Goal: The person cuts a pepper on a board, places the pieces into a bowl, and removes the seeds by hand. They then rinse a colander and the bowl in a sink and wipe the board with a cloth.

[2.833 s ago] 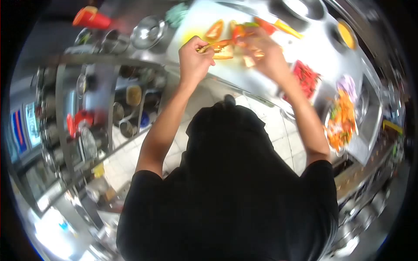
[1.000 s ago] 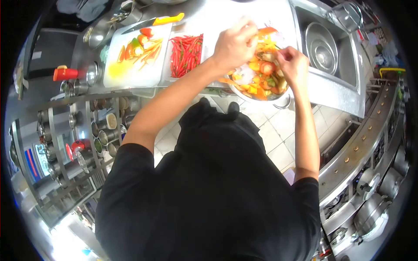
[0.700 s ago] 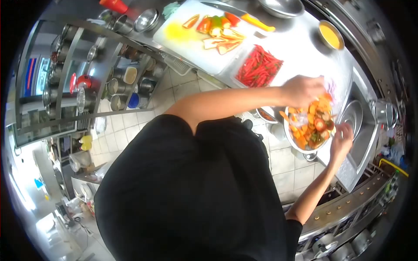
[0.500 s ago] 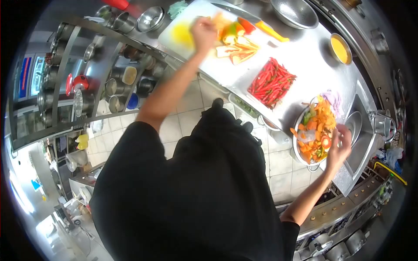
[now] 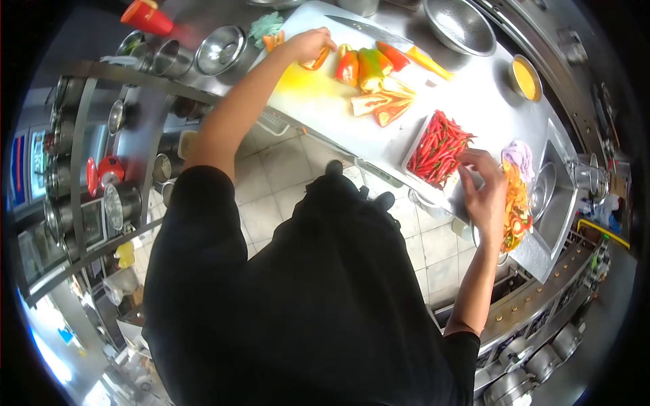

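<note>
Left hand on pepper, right hand by chillies, panel illegible

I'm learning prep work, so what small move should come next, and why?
Probably lift the pepper piece with the left hand: its fingers are at it on the cutting board, while the right hand, beside the red chillies, appears empty.

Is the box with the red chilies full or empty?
Full, or nearly. Red chilies are piled across the box, covering its bottom, so only its pale edge shows.
</note>
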The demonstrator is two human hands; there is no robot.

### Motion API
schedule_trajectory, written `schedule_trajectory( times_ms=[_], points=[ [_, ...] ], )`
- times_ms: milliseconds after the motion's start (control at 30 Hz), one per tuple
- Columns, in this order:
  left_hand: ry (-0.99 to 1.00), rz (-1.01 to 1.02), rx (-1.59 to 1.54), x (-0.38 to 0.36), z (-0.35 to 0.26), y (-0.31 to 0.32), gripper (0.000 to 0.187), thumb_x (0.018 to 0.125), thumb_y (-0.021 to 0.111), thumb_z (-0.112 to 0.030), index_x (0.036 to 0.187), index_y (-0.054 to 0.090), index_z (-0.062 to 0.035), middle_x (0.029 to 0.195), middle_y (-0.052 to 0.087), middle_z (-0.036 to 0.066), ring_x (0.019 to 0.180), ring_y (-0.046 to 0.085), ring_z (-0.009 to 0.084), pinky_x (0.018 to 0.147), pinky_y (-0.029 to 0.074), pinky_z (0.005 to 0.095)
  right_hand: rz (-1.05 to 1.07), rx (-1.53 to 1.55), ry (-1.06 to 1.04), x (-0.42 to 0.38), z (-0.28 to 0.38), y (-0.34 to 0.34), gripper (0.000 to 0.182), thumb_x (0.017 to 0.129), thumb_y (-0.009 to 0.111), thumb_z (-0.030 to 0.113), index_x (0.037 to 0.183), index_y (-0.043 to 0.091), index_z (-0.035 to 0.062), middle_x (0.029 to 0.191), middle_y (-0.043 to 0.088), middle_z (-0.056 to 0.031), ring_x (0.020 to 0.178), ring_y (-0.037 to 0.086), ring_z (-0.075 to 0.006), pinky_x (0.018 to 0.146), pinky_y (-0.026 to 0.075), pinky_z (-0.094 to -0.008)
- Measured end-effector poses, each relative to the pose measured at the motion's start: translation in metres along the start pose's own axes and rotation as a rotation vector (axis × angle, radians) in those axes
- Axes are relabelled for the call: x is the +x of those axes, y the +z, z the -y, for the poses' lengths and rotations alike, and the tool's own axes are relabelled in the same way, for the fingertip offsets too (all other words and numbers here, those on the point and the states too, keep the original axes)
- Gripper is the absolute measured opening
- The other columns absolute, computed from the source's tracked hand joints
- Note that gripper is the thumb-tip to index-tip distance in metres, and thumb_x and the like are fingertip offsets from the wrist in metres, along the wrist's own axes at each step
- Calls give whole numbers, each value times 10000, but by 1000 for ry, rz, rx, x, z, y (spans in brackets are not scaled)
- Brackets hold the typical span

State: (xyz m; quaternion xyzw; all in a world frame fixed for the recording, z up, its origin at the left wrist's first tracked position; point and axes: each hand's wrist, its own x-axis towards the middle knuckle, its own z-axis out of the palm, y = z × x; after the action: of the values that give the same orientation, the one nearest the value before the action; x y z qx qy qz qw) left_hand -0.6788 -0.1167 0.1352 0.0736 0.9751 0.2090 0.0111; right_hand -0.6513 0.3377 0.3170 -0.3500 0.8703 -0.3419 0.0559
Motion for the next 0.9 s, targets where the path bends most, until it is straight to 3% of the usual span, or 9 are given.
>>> schedule_trajectory(
  times_ms=[33,67,133,200,267,400,567,767,900],
  points=[
    [18,20,6,6,4,-3,258,663,518,34,895,616,-24,969,598,128,915,577,335,773,465,395,16,-3,-24,0,3,0,127,767,611,-21,894,618,-17,922,632,-153,880,621,-306,767,472,-349],
    [36,25,13,7,6,-5,258,663,518,34,895,616,-24,969,598,128,915,577,335,773,465,395,30,-1,-47,-1,3,-1,130,764,615,-24,893,617,-17,920,631,-152,873,622,-309,758,475,-349],
    [-234,105,137,1,8,-18,114,700,560,-4,814,570,-10,785,594,101,773,599,272,688,469,363,-4,31,-32,-6,2,-3,131,762,615,-28,892,616,-13,917,630,-150,856,622,-314,747,478,-348],
    [-271,-31,-17,-5,5,-43,90,759,608,-74,797,548,-18,676,574,66,667,570,161,610,440,295,-3,81,4,-14,-3,-10,126,766,609,-29,891,617,-10,918,631,-151,856,625,-309,745,479,-345],
    [-351,-153,-282,-3,-42,-79,120,775,641,-77,837,561,-11,671,610,114,614,564,200,565,434,307,-76,106,25,-19,-10,-15,131,766,613,-24,896,619,-9,908,629,-152,845,623,-315,736,481,-345],
    [-64,-289,-246,44,-205,-89,117,826,622,-85,913,578,-21,715,643,83,635,554,105,577,425,266,-271,123,-197,-5,-21,-20,218,788,623,59,1005,616,45,908,609,-150,808,610,-340,696,491,-384],
    [240,-287,-309,89,-404,-23,87,846,583,-76,893,587,-2,671,603,186,565,583,236,554,447,332,-473,-213,0,-18,-79,-50,281,800,614,139,1081,599,155,942,511,-193,750,598,-371,663,505,-435],
    [388,-270,-356,129,-500,57,77,822,567,-31,883,598,2,651,593,212,584,624,304,545,460,363,-533,-171,70,-91,-176,-82,251,762,606,96,1011,642,100,936,544,-179,724,613,-364,657,512,-443],
    [328,-191,-335,131,-523,80,79,823,556,-21,886,593,8,674,598,233,612,638,317,549,471,361,-645,-63,211,-112,-194,-85,170,743,595,101,884,662,34,821,618,-170,745,628,-338,695,505,-408]
  ],
)
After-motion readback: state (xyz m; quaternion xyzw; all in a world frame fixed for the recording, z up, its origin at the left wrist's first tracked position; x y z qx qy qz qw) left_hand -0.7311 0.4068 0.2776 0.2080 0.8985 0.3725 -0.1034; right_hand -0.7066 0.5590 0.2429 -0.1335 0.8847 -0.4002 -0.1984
